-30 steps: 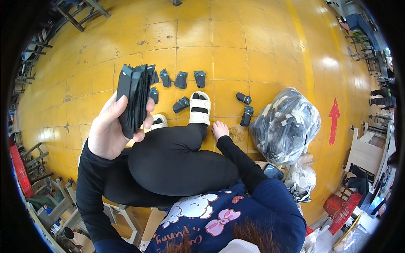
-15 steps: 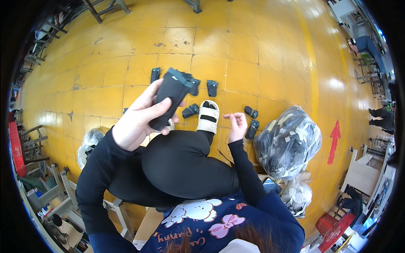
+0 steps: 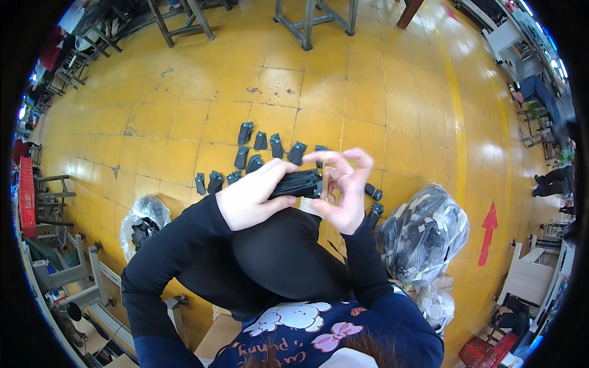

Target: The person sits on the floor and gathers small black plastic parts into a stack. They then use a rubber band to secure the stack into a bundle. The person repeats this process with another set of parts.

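My left hand (image 3: 254,195) is closed round a folded bundle of black cloth (image 3: 296,184), held level above my knees. The bundle looks like stacked gloves or socks; which, I cannot tell. At its right end my right hand (image 3: 348,190) has its fingers curved and partly spread, with a narrow tan band (image 3: 326,183) stretched on them. That band looks like a rubber band. Beyond my hands, several similar black bundles (image 3: 277,146) lie in loose rows on the floor. The fingers and bundle partly hide my light-coloured sandal.
A large clear bag of dark pieces (image 3: 423,233) stands on the right, with two black bundles (image 3: 375,214) beside it. A smaller clear bag (image 3: 145,222) sits on the left. Metal-legged stools (image 3: 307,30) stand on the yellow tiled floor (image 3: 239,92) at the far side.
The bundle has turned from upright to level and come nearer my right hand. My right hand has moved up to its end with a tan band. The view has shifted, showing more bundles.
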The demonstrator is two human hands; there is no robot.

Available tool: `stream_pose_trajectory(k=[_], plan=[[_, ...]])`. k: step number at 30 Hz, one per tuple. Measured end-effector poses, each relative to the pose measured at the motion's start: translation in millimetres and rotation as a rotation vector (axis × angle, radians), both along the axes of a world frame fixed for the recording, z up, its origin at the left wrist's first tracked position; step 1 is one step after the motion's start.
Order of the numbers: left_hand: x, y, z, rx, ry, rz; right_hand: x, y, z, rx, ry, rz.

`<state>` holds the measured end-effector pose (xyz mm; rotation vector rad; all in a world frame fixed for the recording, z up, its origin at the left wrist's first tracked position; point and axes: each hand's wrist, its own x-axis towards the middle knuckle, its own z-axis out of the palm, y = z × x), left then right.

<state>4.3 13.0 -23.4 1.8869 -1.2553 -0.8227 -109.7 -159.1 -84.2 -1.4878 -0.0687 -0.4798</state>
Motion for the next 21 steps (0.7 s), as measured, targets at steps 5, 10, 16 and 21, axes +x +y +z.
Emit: stream_pose_trajectory(k=[5,10,16,21], plan=[[-2,2,2,-0.088,0.042,0.017,6,9,-6,-0.258,0.029,0.018],[-5,10,22,-0.235,0.831,0.34,-10,8,-10,-0.02,0.192,0.103],[15,1,20,-0.65,1.322,0.478,-20,-1,-35,1.697,-0.233,0.625],[-9,-9,21,-0.388,1.273,0.284,-8,7,-14,2.244,-0.286,0.567]])
